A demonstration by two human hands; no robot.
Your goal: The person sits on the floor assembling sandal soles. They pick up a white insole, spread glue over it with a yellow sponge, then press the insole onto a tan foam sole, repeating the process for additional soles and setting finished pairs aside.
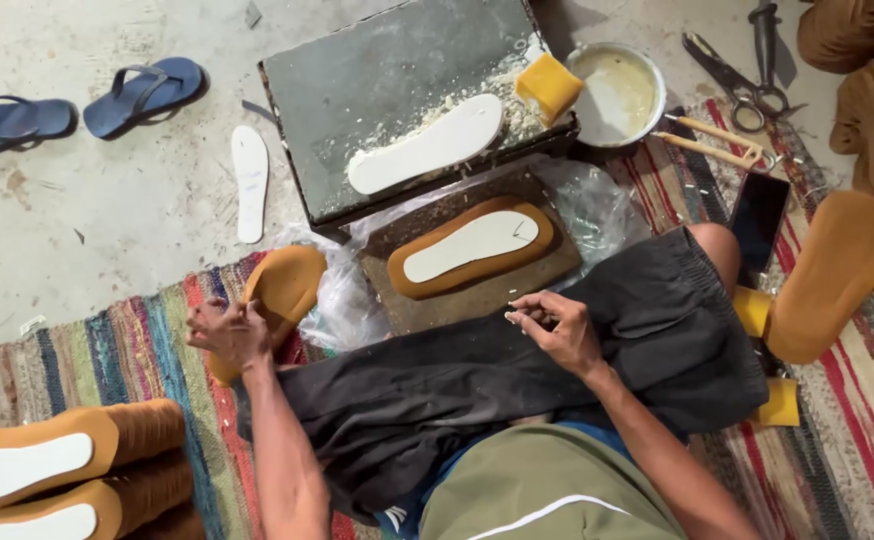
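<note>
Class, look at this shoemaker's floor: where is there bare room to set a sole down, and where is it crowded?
Bare concrete lies between the blue flip-flops and the loose white insole, down to the striped rug. The grey slab is bare at its far left. It is crowded around the glue bowl, scissors and wooden board.

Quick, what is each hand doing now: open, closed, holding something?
Left hand: closed on the tan leather piece.
Right hand: fingers curled, resting on the dark cloth; any grip cannot be told.
</note>
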